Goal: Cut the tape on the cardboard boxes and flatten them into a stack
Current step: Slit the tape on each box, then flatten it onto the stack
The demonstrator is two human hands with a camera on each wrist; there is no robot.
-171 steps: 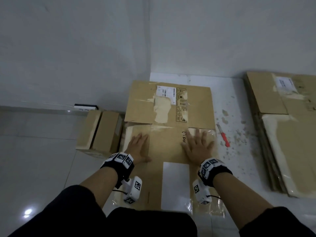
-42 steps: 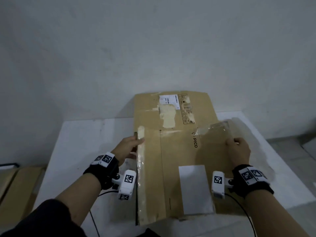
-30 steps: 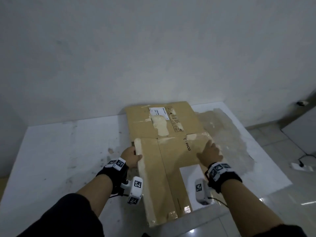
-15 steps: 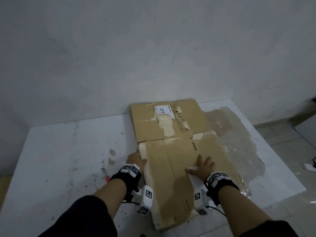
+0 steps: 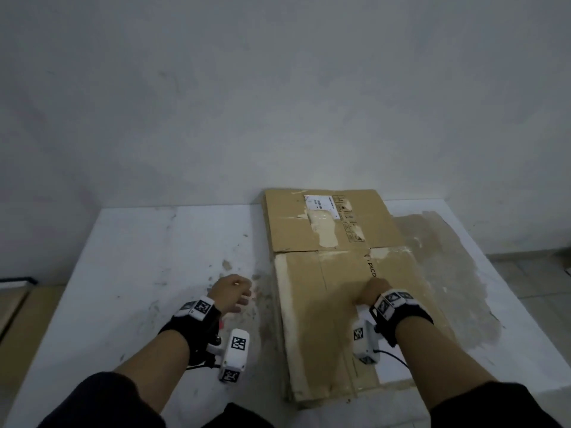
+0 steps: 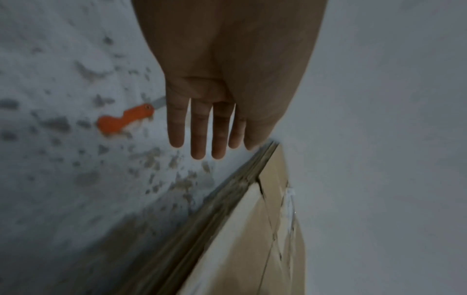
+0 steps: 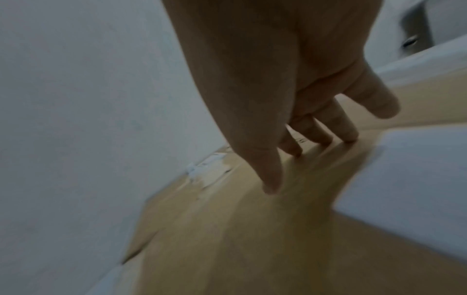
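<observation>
With flattened box (image 5: 346,288) now lying on stack at white platform (image 5: 123,273), left hand (image 5: 230,293) lifts away, fingers straight, empty, near orange knife (image 6: 123,120); right hand (image 5: 372,293) presses cardboard, fingers spread.

Flattened cardboard boxes (image 5: 333,273), stacked, knife (image 6: 125,119) beside

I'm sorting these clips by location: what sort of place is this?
Probably a bare storeroom or utility room. Flattened cardboard lies stacked on a stained white platform against a plain wall, with an orange knife beside it.
</observation>
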